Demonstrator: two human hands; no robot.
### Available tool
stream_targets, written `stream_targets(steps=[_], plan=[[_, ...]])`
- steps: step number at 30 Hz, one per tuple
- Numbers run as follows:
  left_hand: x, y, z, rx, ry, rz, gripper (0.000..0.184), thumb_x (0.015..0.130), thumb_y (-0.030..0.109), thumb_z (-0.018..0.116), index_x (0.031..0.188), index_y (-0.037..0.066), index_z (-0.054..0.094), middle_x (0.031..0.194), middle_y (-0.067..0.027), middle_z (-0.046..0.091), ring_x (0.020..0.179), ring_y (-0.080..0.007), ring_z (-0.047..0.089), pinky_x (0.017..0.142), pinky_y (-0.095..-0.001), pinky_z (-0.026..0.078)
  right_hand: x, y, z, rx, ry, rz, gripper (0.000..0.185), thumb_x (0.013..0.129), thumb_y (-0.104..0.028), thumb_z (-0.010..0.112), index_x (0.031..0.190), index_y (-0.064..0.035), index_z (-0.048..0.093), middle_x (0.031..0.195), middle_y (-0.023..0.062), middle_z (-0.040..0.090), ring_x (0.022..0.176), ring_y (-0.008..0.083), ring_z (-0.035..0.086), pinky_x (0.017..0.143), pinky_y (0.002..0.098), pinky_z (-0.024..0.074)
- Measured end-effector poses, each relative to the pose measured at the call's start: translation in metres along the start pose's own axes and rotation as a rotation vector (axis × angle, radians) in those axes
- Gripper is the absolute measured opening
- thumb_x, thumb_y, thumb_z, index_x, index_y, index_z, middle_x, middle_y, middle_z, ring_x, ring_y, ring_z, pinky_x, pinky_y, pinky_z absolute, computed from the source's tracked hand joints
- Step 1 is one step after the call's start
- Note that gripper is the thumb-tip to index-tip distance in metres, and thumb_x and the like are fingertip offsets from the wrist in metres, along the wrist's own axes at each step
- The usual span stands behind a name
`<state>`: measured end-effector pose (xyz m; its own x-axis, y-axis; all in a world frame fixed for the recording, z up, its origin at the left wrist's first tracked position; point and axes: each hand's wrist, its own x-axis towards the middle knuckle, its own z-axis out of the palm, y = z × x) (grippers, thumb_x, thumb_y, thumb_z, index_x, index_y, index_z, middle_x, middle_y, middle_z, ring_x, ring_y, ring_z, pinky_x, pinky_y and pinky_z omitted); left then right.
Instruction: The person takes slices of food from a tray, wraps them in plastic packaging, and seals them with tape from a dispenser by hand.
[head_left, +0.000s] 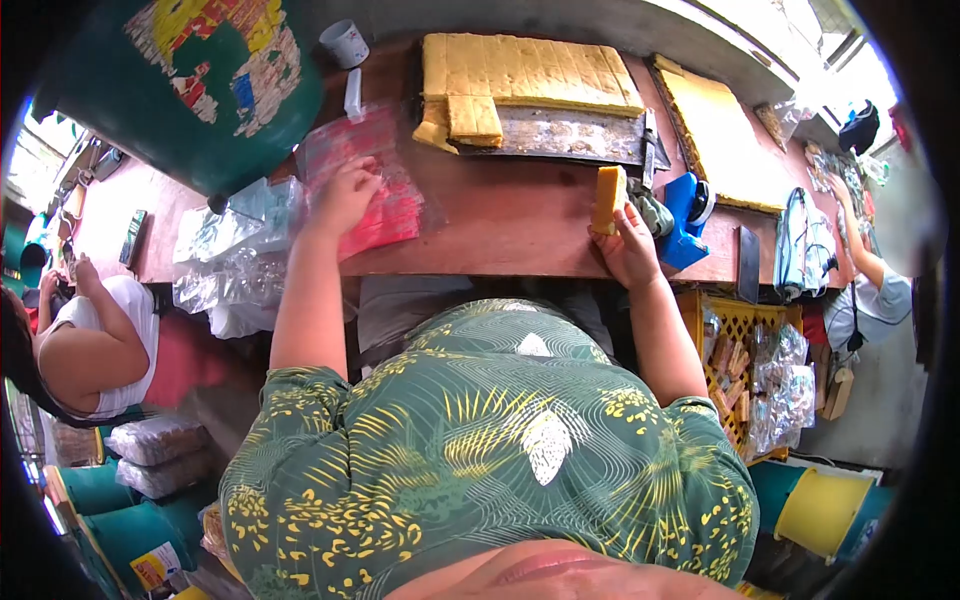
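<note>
One yellow bar in the right hand, left hand on the red bags

Toward two o'clock from the middle of the head view, the right hand (632,252) grips a yellow bar (609,200) upright between thumb and fingers, raised at the near side of the reddish table (490,225). At ten o'clock, the left hand (345,197) rests, fingers bent, on a spread of red-printed plastic bags (385,212); I cannot tell whether it pinches one. Clear plastic bags (225,235) lie just beside these, on the nine o'clock side, partly hanging over the table's edge.

Straight up, between twelve and one o'clock, a scored yellow slab (530,75) sits on a dark-edged board (565,135) whose near part shows bare, with a smaller yellow block (473,120) at the slab's near left corner. Another yellow slab, smooth and wide (725,130), lies at two o'clock. Just beyond the right hand, on its three o'clock side, stands a blue tape dispenser (684,238).

A white cup (345,45) is at eleven o'clock, near a big green drum (90,80) at ten. One person (105,335) sits at nine o'clock; another person's arm (858,240) reaches over wrapped goods at three. Below that arm, toward four, a yellow crate (715,310) holds packed pieces.
</note>
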<state>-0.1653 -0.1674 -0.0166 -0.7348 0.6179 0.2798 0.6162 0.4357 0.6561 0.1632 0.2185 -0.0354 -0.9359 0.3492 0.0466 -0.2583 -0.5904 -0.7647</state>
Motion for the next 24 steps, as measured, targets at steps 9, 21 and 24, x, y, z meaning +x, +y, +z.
stream_targets(steps=[9, 21, 24], plan=[[0.011, 0.12, 0.022, -0.7, 0.162, -0.029, 0.025, 0.108, 0.028, 0.057, 0.113, 0.007, 0.07, 0.132, -0.0079, 0.069, 0.132, -0.0234, 0.058, 0.111, -0.0372, 0.043, 0.003, -0.002, 0.01, 0.019, 0.037, 0.017, 0.033, 0.105, -0.015, 0.062, 0.136, -0.0091, 0.054, 0.122, 0.0055, 0.066, 0.106, 0.0174, 0.067, 0.091, 0.0361, 0.0581], [-0.026, 0.157, 0.117, -0.166, -0.284, 0.392, 0.063, 0.086, 0.042, 0.081, 0.137, 0.011, 0.061, 0.153, -0.0115, 0.051, 0.152, -0.0361, 0.032, 0.126, -0.053, 0.022, -0.011, 0.0, 0.013, -0.391, 0.042, -0.156, 0.047, 0.102, -0.011, 0.066, 0.145, -0.0074, 0.048, 0.126, 0.008, 0.065, 0.114, 0.015, 0.064, 0.096, 0.0332, 0.0543], [-0.039, 0.135, 0.108, 0.217, -0.276, 0.263, 0.075, 0.082, 0.052, 0.081, 0.14, 0.011, 0.058, 0.153, -0.0073, 0.049, 0.149, -0.0337, 0.035, 0.126, -0.0517, 0.023, -0.011, -0.001, 0.032, -0.729, -0.028, -0.201, 0.061, 0.095, -0.008, 0.074, 0.149, -0.0078, 0.045, 0.12, 0.0088, 0.067, 0.11, 0.0147, 0.065, 0.095, 0.0325, 0.0531]])
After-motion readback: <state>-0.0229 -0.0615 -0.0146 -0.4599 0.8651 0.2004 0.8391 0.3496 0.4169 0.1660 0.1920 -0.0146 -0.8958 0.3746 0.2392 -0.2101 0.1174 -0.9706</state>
